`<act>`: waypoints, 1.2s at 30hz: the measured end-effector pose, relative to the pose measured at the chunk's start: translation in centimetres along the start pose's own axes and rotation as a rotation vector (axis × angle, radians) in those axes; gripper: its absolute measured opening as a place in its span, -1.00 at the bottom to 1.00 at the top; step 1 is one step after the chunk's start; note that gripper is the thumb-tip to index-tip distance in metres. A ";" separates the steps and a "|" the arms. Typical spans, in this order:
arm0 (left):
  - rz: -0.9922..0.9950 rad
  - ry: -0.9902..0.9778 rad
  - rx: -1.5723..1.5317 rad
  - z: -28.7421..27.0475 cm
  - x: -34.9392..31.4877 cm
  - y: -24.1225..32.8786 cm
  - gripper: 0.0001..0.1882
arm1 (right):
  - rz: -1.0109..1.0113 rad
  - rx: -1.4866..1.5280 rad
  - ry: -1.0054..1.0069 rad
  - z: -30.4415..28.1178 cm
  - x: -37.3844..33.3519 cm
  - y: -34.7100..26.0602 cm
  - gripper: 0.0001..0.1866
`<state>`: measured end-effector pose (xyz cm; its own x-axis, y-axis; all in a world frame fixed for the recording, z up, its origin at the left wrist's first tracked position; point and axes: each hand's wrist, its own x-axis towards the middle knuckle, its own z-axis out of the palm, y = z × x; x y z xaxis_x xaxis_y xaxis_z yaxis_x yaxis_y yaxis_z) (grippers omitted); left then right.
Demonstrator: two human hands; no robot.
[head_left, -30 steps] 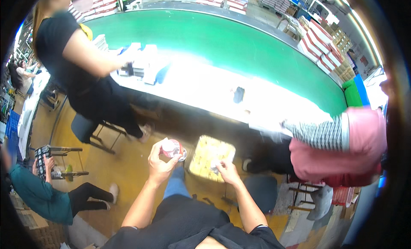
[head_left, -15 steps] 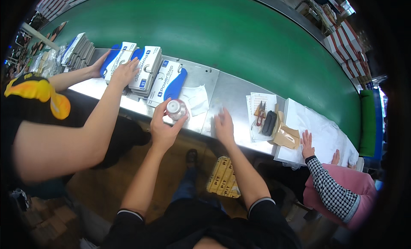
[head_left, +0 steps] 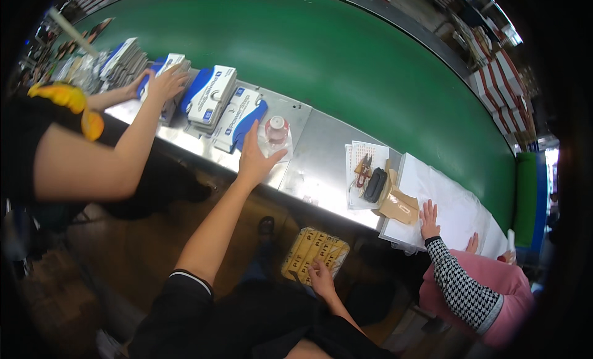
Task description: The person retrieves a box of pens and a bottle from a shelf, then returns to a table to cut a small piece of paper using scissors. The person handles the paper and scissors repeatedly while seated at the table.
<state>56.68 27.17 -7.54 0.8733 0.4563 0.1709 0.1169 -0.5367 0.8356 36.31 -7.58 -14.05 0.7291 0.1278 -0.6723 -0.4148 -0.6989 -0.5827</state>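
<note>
A clear bottle (head_left: pixel 277 131) with a white cap stands upright on the metal bench, over a thin white sheet. Beside it, my left hand (head_left: pixel 254 160) has thumb and fingers spread, apart from the bottle. My right hand (head_left: pixel 321 280) is low, below the bench edge, loosely curled with fingers apart, over a box (head_left: pixel 315 251) wrapped in yellow printed tape. Left of the bottle lies a flat white-and-blue insole pack (head_left: pixel 241 115), next to a stack of similar packs (head_left: pixel 213 99).
A co-worker's hands (head_left: pixel 164 84) handle packs at left. Another person's hand (head_left: pixel 429 220) rests on white sheets (head_left: pixel 445 192) at right. Thread snips (head_left: pixel 363 170), a black object (head_left: pixel 375 185) and brown paper (head_left: pixel 398 204) lie nearer. A green surface (head_left: pixel 296 50) spans behind the bench.
My left hand has let go of the bottle, which now stands on the bench. My right hand has dropped from the bench to the taped box. The co-worker's hands have moved left with a pack.
</note>
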 end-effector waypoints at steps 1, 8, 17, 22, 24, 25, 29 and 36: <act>-0.054 -0.021 -0.020 -0.6 -2.5 -0.1 -0.01 | -0.015 0.016 -0.075 -0.5 -0.2 0.6 -0.47; -0.667 -0.342 0.151 -7.0 -38.0 -4.3 -0.19 | -0.356 -0.234 -0.321 -2.5 2.5 7.9 -0.45; -1.925 0.634 -0.309 -5.1 -85.0 3.1 -0.31 | -0.336 -0.660 -0.699 4.0 8.1 8.8 -0.60; -1.867 0.926 -0.712 3.3 -93.5 7.6 -0.36 | -0.689 -1.000 -1.022 12.2 2.7 3.2 -0.51; -1.779 1.016 -0.887 4.9 -96.2 8.4 -0.38 | -0.769 -0.941 -1.056 17.4 -0.4 2.4 -0.54; -1.721 1.066 -0.970 6.3 -97.9 7.8 -0.39 | -1.092 -0.910 -1.116 20.2 -1.3 2.2 -0.56; -1.397 1.313 -1.271 6.9 -106.0 6.6 -0.43 | -0.542 -0.596 -1.227 33.3 -11.1 4.7 -0.60; -0.969 1.874 -1.101 -0.3 -117.9 3.5 -0.49 | -0.796 -1.167 -1.304 49.4 -37.2 13.6 -0.57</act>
<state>-46.00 -28.26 -24.62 -0.5194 0.4818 -0.7058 -0.6747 0.2756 0.6847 -23.33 12.89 -19.49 -0.4886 0.5900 -0.6427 0.6785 -0.2062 -0.7051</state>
